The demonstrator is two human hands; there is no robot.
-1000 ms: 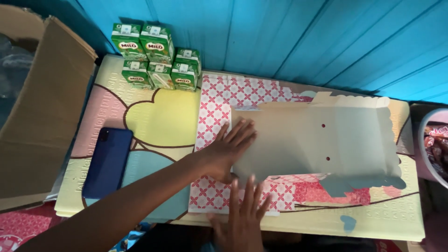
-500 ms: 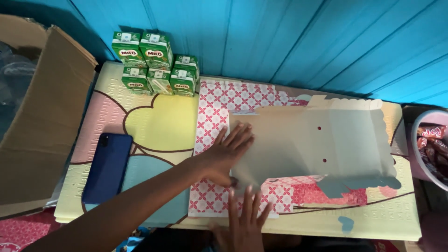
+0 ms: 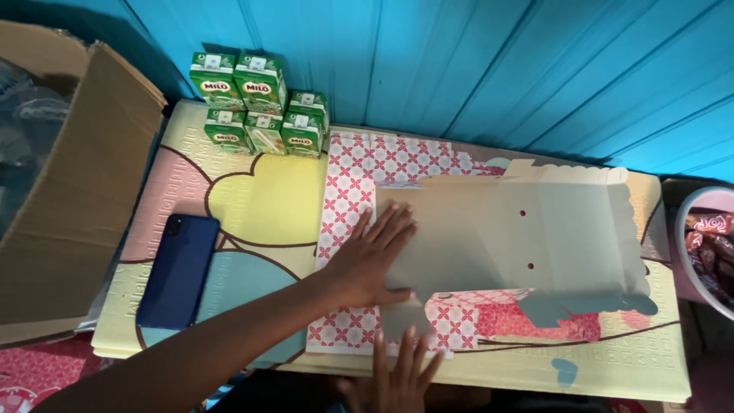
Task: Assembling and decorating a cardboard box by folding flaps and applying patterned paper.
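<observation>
Little shifts since before; left hand (image 3: 371, 256) stays spread flat on the grey card sheet (image 3: 520, 229) (scalloped edge); right hand (image 3: 401, 375) spread below it.

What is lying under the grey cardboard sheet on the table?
Under the grey cardboard sheet lies red patterned paper, showing at its left and lower edges. The left hand presses on the sheet. How far the paper reaches beneath cannot be seen.
</observation>
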